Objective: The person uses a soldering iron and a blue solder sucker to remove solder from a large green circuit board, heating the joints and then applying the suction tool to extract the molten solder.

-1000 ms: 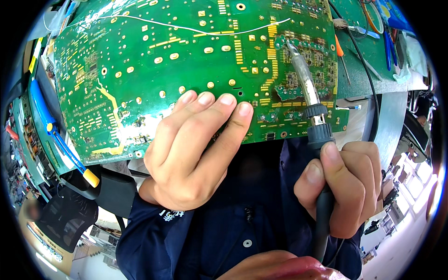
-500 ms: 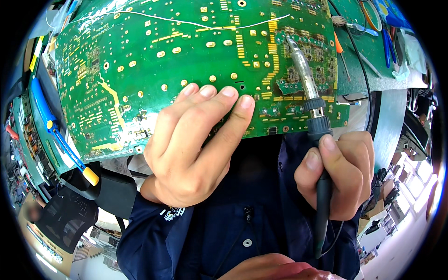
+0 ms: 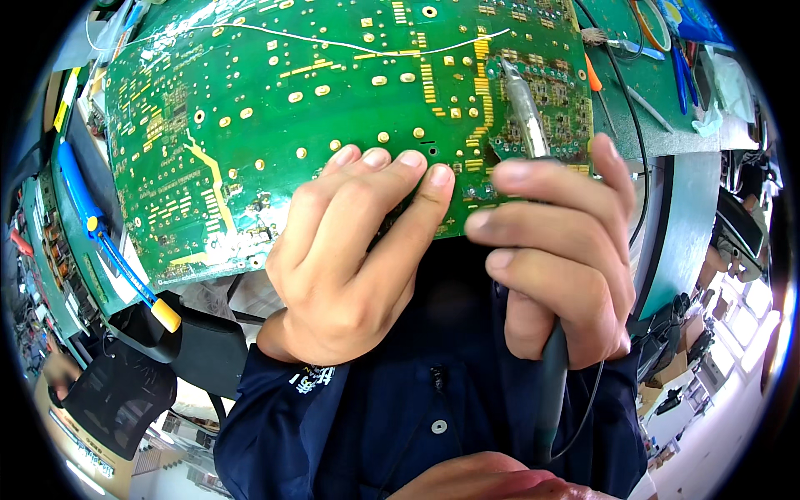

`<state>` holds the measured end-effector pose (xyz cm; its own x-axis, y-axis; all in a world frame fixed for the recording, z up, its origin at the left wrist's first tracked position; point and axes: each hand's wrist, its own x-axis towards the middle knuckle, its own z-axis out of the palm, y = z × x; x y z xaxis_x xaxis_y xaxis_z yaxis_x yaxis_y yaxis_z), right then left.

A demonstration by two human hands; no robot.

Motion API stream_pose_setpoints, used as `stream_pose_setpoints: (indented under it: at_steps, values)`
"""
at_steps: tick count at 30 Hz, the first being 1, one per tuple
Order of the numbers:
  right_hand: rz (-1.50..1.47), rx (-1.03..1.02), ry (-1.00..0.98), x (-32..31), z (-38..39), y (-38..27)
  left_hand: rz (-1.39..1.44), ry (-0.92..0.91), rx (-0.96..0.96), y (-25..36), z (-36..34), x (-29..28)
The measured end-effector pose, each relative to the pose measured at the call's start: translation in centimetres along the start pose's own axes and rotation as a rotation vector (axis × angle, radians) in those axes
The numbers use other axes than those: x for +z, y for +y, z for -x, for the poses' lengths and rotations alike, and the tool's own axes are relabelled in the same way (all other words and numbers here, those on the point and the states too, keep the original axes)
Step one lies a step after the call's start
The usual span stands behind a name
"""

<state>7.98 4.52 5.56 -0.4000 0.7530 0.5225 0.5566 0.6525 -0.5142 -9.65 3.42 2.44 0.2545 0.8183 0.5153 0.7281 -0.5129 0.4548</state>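
Note:
A large green circuit board [image 3: 275,133] with gold pads spreads in front of me. My left hand [image 3: 350,258] grips its near edge, fingertips on the top face; the thumb is hidden. A soldering iron [image 3: 527,117] with a metal barrel and dark handle is in my right hand [image 3: 562,258]. Its handle runs behind my fingers, which are stretched out across the grip and slightly blurred. The tip points at the brownish, densely populated patch [image 3: 542,96] at the board's right. A thin pale wire [image 3: 383,53] stretches over the far part of the board.
Right of the board lie an orange-handled screwdriver [image 3: 593,73], a brush [image 3: 594,36], blue-handled pliers [image 3: 683,79] and a black cable [image 3: 621,75] on the green mat. A blue tool with a yellow end [image 3: 77,183] is at the left. Below it stands a black chair [image 3: 125,400].
The fingers of my right hand have unbent and swung left, over the iron's grip. The iron has shifted slightly left. My left hand and the board have moved only slightly.

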Motion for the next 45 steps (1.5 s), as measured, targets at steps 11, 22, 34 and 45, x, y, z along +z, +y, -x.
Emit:
stream_pose_setpoints:
  at_steps: [11,22,34,45]
  values:
    - [-0.281,-0.209,0.063,0.1,0.1,-0.6,-0.022,0.006,0.000,0.2,-0.3,-0.4]
    - [-0.275,-0.422,0.031,0.4,-1.4,1.2,0.002,-0.006,0.003,0.3,-0.5,-0.5]
    - [-0.433,-0.470,0.030,0.1,-0.5,0.1,-0.003,-0.024,-0.006,0.5,-0.3,-0.6]
    - [-0.455,-0.536,0.139,1.2,-1.6,0.3,-0.011,-0.013,-0.023,0.7,-0.5,-0.5]
